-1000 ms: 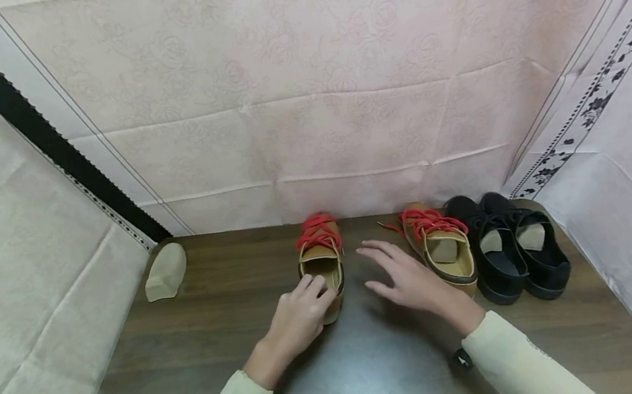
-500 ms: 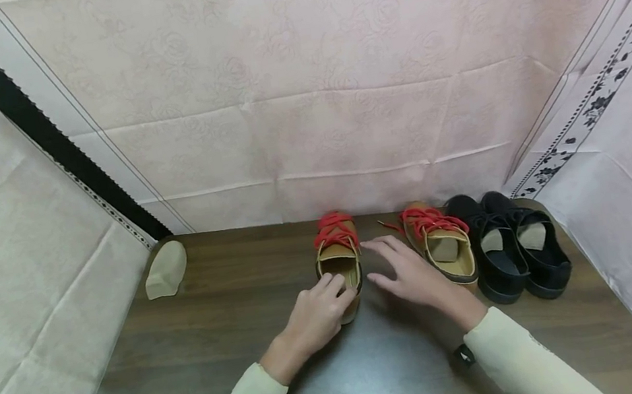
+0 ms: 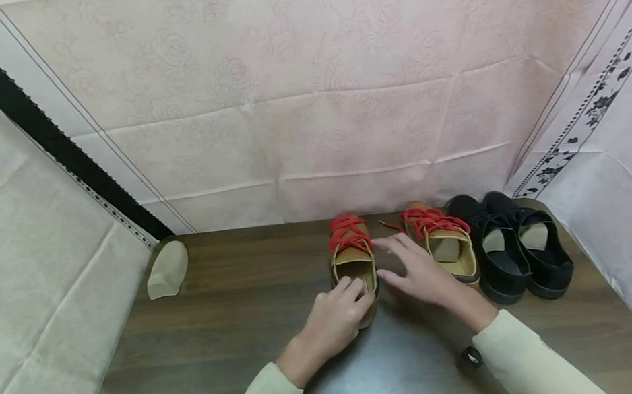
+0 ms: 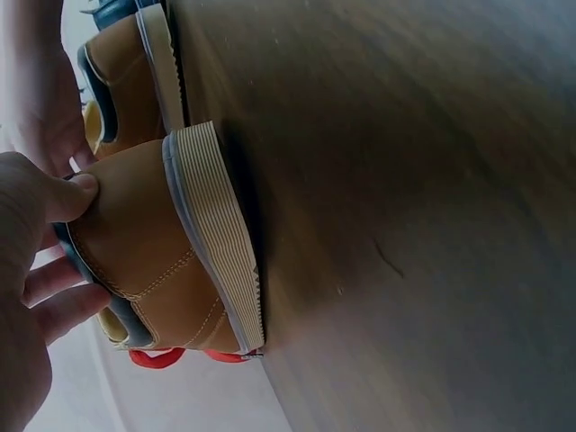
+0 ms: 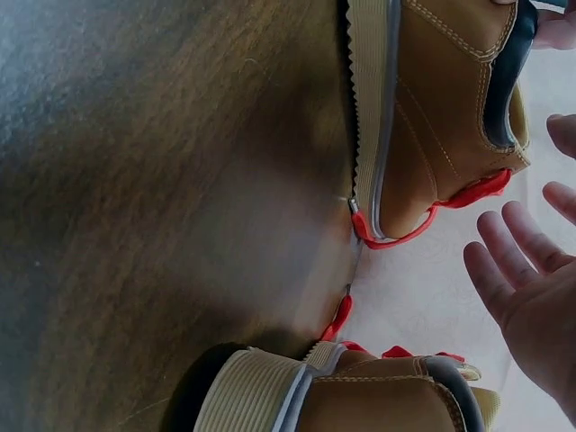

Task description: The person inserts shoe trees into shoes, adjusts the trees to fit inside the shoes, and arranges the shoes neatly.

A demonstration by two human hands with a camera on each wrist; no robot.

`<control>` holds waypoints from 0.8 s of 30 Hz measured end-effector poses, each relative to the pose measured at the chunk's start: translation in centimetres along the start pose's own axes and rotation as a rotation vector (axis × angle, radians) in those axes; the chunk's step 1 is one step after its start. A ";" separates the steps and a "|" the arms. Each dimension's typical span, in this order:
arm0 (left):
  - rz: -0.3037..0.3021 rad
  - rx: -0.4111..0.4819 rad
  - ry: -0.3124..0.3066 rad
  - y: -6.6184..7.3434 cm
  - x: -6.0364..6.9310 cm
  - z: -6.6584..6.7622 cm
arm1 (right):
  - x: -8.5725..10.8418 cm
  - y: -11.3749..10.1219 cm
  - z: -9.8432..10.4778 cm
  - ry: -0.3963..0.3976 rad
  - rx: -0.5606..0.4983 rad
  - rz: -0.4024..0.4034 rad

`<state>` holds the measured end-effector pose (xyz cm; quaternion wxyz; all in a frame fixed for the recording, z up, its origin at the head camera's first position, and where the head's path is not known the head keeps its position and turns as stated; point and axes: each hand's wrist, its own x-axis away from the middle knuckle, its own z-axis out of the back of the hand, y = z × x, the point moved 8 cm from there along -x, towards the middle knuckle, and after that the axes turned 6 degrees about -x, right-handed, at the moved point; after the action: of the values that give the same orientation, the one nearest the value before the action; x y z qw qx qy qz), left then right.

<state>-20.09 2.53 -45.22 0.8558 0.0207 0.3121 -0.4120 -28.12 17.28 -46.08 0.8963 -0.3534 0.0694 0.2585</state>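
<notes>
A tan lace-up shoe with red laces (image 3: 350, 241) stands on the wooden surface, toe toward the back wall. My left hand (image 3: 334, 320) pinches its heel collar; in the left wrist view the thumb presses the outside of the tan heel (image 4: 135, 234) and other fingers reach over the dark rim. Just right of that shoe is my right hand (image 3: 422, 276), fingers extended and holding nothing. In the right wrist view this hand (image 5: 540, 306) shows a gap from the shoe (image 5: 432, 117). The matching tan shoe (image 3: 459, 259) stands farther right, a pale insert inside it.
Two black shoes (image 3: 502, 275) (image 3: 554, 260) stand side by side at the right, pale inserts inside. A loose cream shoe insert (image 3: 167, 269) lies in the far left corner. Pale cloth-like walls (image 3: 343, 131) border the wooden surface (image 3: 193, 358) at the back and sides.
My left hand has slid the tan shoe to the right, toward its match. My right hand has shifted slightly right, and the shoe is now closer to its fingertips.
</notes>
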 end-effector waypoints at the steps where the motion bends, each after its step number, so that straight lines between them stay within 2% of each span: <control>1: 0.000 0.004 -0.002 0.2 -0.1 0.0 | 0.1 0.0 0.1 0.004 -0.004 0.002; 14: -0.018 -0.009 -0.011 1.7 -0.3 0.6 | 1.4 -0.5 0.8 0.026 -0.038 -0.067; 24: -0.021 -0.020 -0.022 2.8 0.1 1.0 | 2.3 -1.6 0.8 0.084 -0.034 -0.035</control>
<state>-17.56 4.01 -45.07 0.8551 0.0042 0.3069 -0.4179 -25.33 17.78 -45.25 0.8910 -0.3803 0.0963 0.2287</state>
